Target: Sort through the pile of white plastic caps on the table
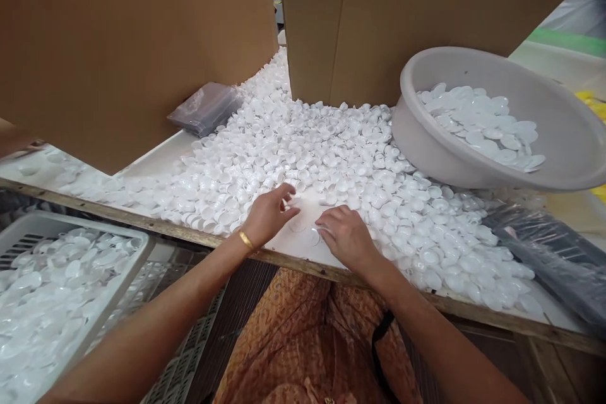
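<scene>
A wide heap of small, shallow, round white plastic pieces (284, 145) covers much of the table. At its front edge is a bare patch of white tabletop (288, 245), with my hands on either side. My left hand (269, 214), a gold bangle at its wrist, hovers by the heap with thumb and fingers apart and nothing seen between them. My right hand (349, 237) is closed, thumb and fingertips together over the patch. A small white piece (315, 228) shows at its fingertips. Faint round clear shapes (310, 240) lie just below; their kind is unclear.
A large grey basin (407, 139) holding white pieces stands tilted at the right. Cardboard sheets (142, 44) rise behind the heap. Plastic bags (206, 107) lie at the left, dark plastic wrapping (553, 252) at the right. A white crate (137, 246) of pieces sits below the table's left edge.
</scene>
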Demonstrator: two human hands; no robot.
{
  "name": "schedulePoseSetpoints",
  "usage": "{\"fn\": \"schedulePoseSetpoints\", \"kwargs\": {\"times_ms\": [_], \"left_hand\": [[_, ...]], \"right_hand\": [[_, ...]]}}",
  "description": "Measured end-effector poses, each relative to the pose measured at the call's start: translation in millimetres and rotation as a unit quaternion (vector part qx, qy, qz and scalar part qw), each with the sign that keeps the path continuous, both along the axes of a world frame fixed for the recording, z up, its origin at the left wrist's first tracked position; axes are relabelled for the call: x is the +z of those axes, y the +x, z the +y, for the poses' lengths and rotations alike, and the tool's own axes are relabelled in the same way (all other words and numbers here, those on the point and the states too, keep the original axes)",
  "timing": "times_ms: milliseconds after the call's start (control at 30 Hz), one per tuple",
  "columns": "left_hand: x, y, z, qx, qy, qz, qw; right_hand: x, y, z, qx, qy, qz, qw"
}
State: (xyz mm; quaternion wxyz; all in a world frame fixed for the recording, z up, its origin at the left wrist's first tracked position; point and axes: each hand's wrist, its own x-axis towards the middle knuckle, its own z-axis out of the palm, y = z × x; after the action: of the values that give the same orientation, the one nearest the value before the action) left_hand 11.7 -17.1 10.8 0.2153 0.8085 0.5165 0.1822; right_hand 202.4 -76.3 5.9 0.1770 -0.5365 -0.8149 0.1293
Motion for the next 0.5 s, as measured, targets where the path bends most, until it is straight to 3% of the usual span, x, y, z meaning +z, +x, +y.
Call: {"fn": "schedulePoseSetpoints", "kwargs": {"times_ms": [67,267,500], "left_hand": [[-4.6,-9.9,-13.0,-0.006,-0.008,0.009,1.000],[-21.1,-13.8,-26.5,-0.038,0.077,0.058,0.995],[-13.5,-8.6,-20.8,-0.157,0.083,0.136,0.975]], "right_hand": [[-3.2,-9.0,-2.1,0.014,-0.028,-0.018,0.999],[-15.9,-32.4,13.5,-0.004,-0.026,-0.073,0.997],[-20.9,-33.0,16.0,-0.024,-0.027,-0.046,0.998]]}}
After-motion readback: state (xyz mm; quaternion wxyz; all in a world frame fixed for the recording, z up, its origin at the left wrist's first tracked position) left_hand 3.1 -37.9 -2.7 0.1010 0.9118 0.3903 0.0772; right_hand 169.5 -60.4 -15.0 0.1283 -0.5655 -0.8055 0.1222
